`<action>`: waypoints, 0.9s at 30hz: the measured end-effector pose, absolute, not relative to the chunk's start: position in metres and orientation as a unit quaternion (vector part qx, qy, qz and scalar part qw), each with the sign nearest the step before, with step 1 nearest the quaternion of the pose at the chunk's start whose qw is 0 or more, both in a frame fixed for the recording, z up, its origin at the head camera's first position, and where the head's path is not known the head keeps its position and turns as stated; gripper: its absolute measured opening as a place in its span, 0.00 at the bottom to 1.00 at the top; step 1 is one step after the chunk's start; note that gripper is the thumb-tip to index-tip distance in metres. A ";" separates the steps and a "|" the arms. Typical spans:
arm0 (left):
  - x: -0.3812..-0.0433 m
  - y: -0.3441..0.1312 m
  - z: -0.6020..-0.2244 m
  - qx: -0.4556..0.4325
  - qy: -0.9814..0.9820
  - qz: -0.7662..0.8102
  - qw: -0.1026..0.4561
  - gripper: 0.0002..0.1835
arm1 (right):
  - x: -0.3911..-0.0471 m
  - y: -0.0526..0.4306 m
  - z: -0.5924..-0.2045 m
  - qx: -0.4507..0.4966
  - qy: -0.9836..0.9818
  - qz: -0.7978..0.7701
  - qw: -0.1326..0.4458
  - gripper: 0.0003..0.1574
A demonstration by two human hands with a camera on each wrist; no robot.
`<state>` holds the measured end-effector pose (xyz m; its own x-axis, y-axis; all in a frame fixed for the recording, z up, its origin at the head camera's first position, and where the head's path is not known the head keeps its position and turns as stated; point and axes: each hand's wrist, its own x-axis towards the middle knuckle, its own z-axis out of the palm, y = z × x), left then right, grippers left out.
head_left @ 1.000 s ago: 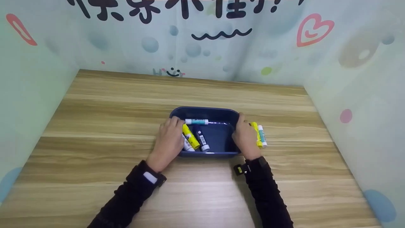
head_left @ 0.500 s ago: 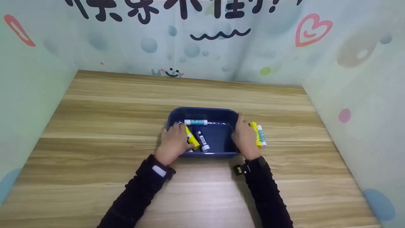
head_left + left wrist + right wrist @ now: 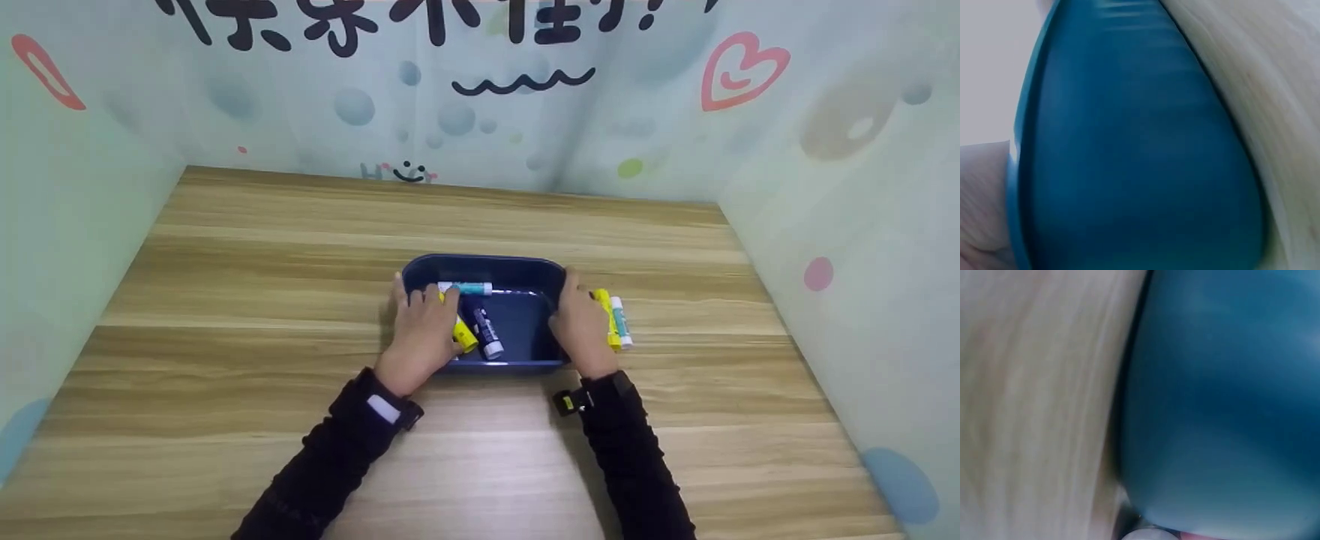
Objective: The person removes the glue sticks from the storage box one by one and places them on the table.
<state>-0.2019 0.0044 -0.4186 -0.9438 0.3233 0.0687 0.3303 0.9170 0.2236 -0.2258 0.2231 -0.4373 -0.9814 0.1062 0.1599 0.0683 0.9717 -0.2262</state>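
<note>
A dark blue plastic tray (image 3: 525, 319) sits on the table in the head view, with several glue sticks inside. My right hand (image 3: 581, 326) grips the tray's right rim. My left hand (image 3: 424, 334) reaches over the left rim, its fingers over a yellow glue stick (image 3: 465, 335), which it partly hides; whether they close on it is unclear. Just right of the thumb lies a dark glue stick (image 3: 487, 332). A white-and-teal glue stick (image 3: 474, 289) lies along the far inner wall. Both wrist views mostly show the tray's outer wall (image 3: 1140, 140).
Beyond the right hand, outside the tray, lie a yellow glue stick (image 3: 606, 319) and a white-and-teal one (image 3: 622, 322). A wooden tabletop (image 3: 262, 300) surrounds the tray. Printed fabric walls (image 3: 300, 127) stand at the back and sides.
My left hand has moved from the tray's left rim inward and right, over the glue sticks. The dark glue stick has shifted slightly right. My right hand stays on the rim.
</note>
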 end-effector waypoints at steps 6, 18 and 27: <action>-0.195 0.010 -0.416 -0.192 -0.962 -0.181 0.065 0.32 | -0.226 0.222 -0.437 -0.042 -0.989 0.116 0.085 0.37; -0.191 0.010 -0.416 -0.224 -0.923 -0.298 0.092 0.21 | -0.227 0.222 -0.436 -0.048 -0.990 0.116 0.063 0.38; -0.190 0.006 -0.412 -0.255 -0.922 -0.293 0.006 0.25 | -0.225 0.224 -0.435 -0.050 -0.989 0.122 0.068 0.39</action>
